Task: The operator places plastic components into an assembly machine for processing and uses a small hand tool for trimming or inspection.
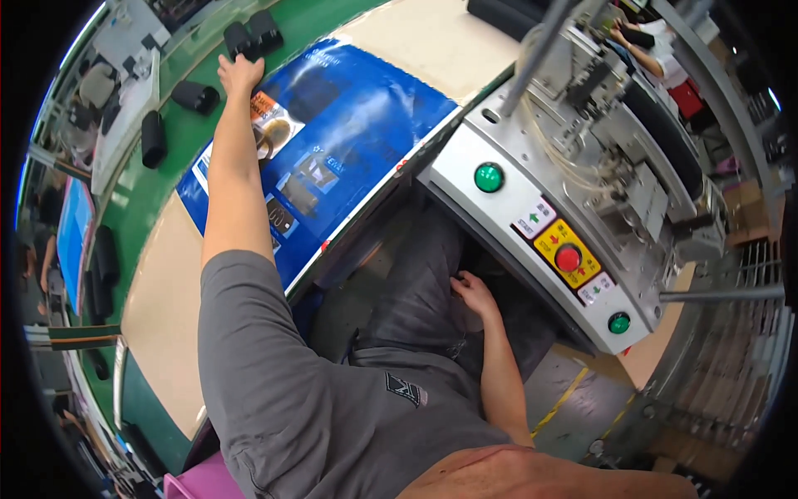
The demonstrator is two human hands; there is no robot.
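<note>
My left arm stretches far across the bench to a green conveyor belt. My left hand has its fingers closed about the near end of a black tube-shaped piece. A second black tube-shaped piece stands right against it. Two more lie on the belt closer to me, one tilted black piece and one upright black piece. Low by my thigh rests my right hand, holding nothing, its fingers loosely apart on the dark trousers.
Beneath my left forearm spreads a glossy blue printed sheet on the beige bench. To the right stands a metal machine with a green button and a red button. Another person's arm shows at the far right.
</note>
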